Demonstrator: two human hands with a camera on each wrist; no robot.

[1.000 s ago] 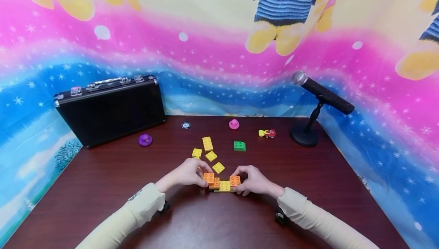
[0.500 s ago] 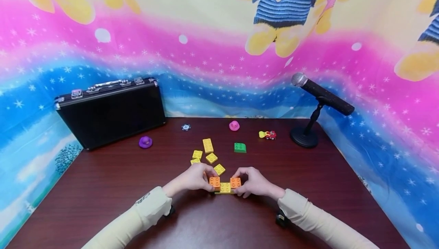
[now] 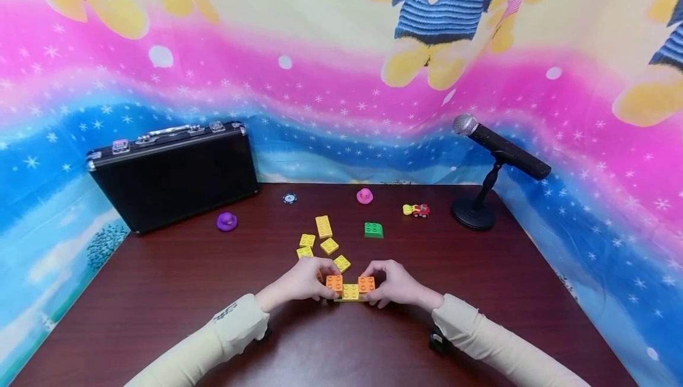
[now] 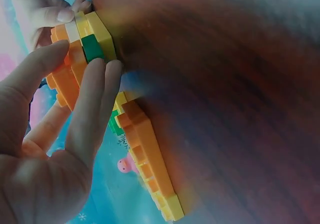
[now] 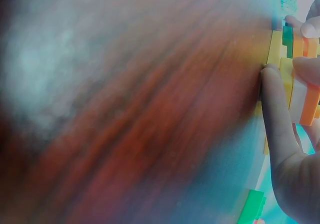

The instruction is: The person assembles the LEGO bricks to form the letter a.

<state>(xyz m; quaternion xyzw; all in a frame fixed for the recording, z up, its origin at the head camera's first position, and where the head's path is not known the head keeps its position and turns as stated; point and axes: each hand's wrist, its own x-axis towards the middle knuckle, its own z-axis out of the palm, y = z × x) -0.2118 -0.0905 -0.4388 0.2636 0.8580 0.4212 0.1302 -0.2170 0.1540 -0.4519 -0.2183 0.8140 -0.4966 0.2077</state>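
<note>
A small assembly of toy building bricks lies before me, a yellow brick (image 3: 350, 291) in its middle. My left hand (image 3: 305, 280) pinches the upper orange brick (image 3: 334, 284) at its left end, thumb in front and fingers behind. Below that, the left wrist view shows another orange layer, a green brick (image 4: 92, 47) and a yellow base (image 4: 103, 34). My right hand (image 3: 399, 285) grips the other end, around a second orange brick (image 3: 367, 284). Beneath this one, a white brick (image 5: 298, 101) shows in the right wrist view.
Several loose yellow bricks (image 3: 323, 226) lie beyond the hands, with a green brick (image 3: 373, 230) to their right. An orange brick (image 4: 145, 141) lies behind the left hand. Farther back are a purple duck (image 3: 226, 221), pink duck (image 3: 364, 196), poker chip (image 3: 290, 198), toy vehicle (image 3: 416, 210), black case (image 3: 173, 176) and microphone (image 3: 504, 147).
My left hand has moved right with the orange brick, which now covers the orange brick below it. The right hand has kept its grip. Little differs over the last half second.
</note>
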